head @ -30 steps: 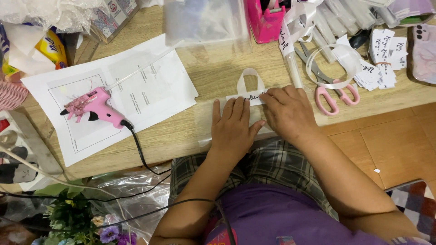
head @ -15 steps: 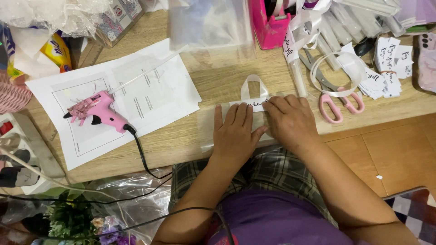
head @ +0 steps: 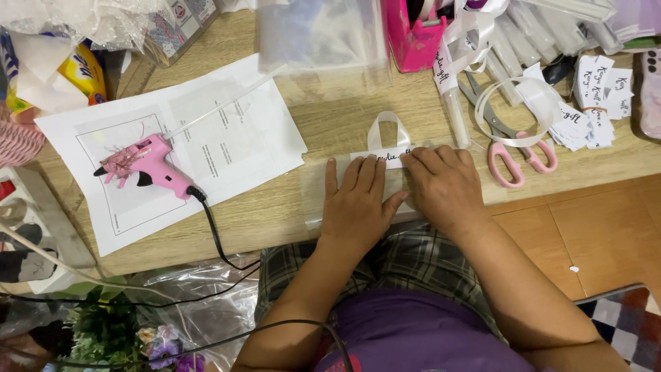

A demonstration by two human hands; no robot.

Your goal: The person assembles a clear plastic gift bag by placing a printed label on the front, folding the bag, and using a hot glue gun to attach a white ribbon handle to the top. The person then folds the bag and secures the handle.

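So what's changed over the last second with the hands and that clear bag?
Very little. Both hands stay pressed flat on the clear bag at the table edge: left hand beside right hand, whose fingers remain on the white label strip. Nothing was picked up or let go. The small overall shift looks like head camera motion. The pink glue gun on its paper sheet and the pink scissors have not moved.

glue gun point(head: 148, 164) on paper sheet point(head: 206, 145) left of both hands, scissors point(head: 513, 141) right
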